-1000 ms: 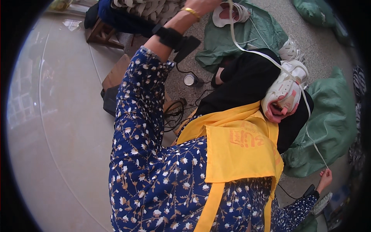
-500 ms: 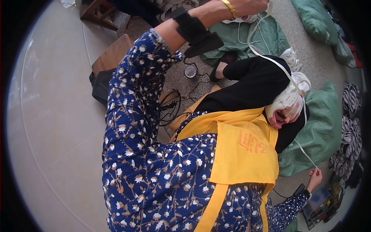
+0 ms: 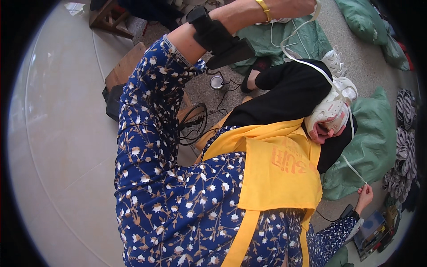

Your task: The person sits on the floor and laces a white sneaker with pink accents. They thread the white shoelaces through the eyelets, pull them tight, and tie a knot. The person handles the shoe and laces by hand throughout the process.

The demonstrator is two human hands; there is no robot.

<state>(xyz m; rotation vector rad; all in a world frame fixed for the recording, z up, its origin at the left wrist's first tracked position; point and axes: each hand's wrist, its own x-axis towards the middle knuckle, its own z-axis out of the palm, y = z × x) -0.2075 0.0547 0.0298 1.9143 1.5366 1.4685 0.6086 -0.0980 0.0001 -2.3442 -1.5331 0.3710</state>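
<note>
A white sneaker [image 3: 331, 111] with pink trim lies on my lap, against my black trousers [image 3: 289, 93]. A long white shoelace [image 3: 311, 66] runs from the shoe up to my left hand [image 3: 299, 6]. That hand is raised high and mostly cut off by the top edge, with a gold bangle and a black strap on the forearm. The lace's other end [image 3: 353, 169] runs down to my right hand [image 3: 364, 196], which pinches it low on the right. I wear a blue flowered top and a yellow apron [image 3: 275, 173].
Green sacks [image 3: 373, 138] lie on the floor to the right and at the top. More white sneakers [image 3: 333, 62] sit beyond my knee. Black cables [image 3: 195, 120] and a small tin [image 3: 216, 82] lie beside a wooden board [image 3: 124, 71]. Striped fabric pieces [image 3: 402, 133] pile at the far right.
My left arm has risen further toward the top edge, drawing the lace up. The right hand keeps its end low on the right. The view has tilted slightly.
</note>
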